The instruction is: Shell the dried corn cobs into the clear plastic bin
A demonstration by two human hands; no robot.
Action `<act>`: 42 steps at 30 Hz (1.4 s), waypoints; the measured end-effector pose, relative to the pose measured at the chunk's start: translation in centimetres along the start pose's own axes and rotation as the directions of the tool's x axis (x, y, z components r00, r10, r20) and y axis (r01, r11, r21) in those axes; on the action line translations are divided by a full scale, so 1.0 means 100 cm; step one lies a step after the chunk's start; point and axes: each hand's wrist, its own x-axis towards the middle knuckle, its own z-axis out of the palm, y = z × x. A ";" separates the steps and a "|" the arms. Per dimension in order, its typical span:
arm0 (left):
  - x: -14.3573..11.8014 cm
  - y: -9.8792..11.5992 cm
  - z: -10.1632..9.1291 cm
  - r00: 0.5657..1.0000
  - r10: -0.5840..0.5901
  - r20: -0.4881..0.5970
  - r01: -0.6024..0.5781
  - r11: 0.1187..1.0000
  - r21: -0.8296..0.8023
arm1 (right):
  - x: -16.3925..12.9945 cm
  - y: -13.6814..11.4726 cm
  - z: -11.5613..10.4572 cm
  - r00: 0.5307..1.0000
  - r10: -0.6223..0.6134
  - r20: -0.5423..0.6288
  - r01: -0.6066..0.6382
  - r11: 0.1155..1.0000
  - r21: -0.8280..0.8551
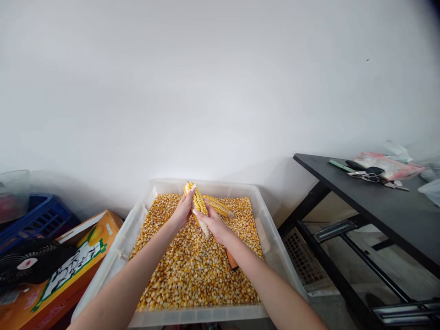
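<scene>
A dried corn cob (198, 202), its lower tip pale and bare of kernels, is held tilted between both hands above the bin. My left hand (184, 211) is closed around its upper part, thumb on top. Lower on the same cob, my right hand (212, 222) grips with the thumb along the kernels. Behind it more yellow cobs (220, 207) lie on the loose corn kernels (192, 275). The kernels fill much of a translucent plastic bin (195, 314). Partly covered by my right forearm, an orange-brown object (231, 259) rests in the kernels; its kind is unclear.
At left stand an orange carton (68, 275), a black fan (27, 263) and a blue crate (44, 213). A dark table (371, 206) at right carries keys (371, 173) and plastic packets (388, 165). A white wall (220, 91) rises behind the bin.
</scene>
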 end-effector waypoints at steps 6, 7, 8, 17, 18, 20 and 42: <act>-0.001 -0.002 -0.002 1.000 -0.022 0.012 0.021 1.000 0.015 | 0.003 0.007 -0.006 0.999 0.009 0.035 -0.009 1.000 0.002; -0.001 -0.001 -0.003 0.999 -0.029 0.016 0.029 0.999 0.015 | 0.004 0.007 -0.008 0.997 0.034 0.067 -0.036 0.999 0.025; -0.002 0.000 -0.004 0.999 -0.033 0.029 0.033 0.999 0.013 | 0.005 0.006 -0.010 0.993 0.063 0.095 -0.069 0.996 0.054; -0.002 0.005 -0.004 1.000 -0.015 0.005 0.015 0.998 -0.059 | 0.004 0.004 -0.014 0.960 0.188 0.208 -0.226 0.958 0.178; -0.001 0.004 -0.004 1.000 -0.009 -0.013 0.008 0.999 -0.040 | 0.003 0.003 -0.012 0.966 0.173 0.190 -0.204 0.966 0.159; 0.000 0.002 -0.004 0.999 0.006 -0.038 -0.007 1.000 -0.022 | 0.003 0.002 -0.008 0.978 0.149 0.149 -0.167 0.978 0.122; 0.004 -0.002 -0.002 0.999 -0.024 -0.037 0.019 0.990 -0.141 | 0.000 -0.007 -0.001 0.990 0.108 0.086 -0.115 0.989 0.091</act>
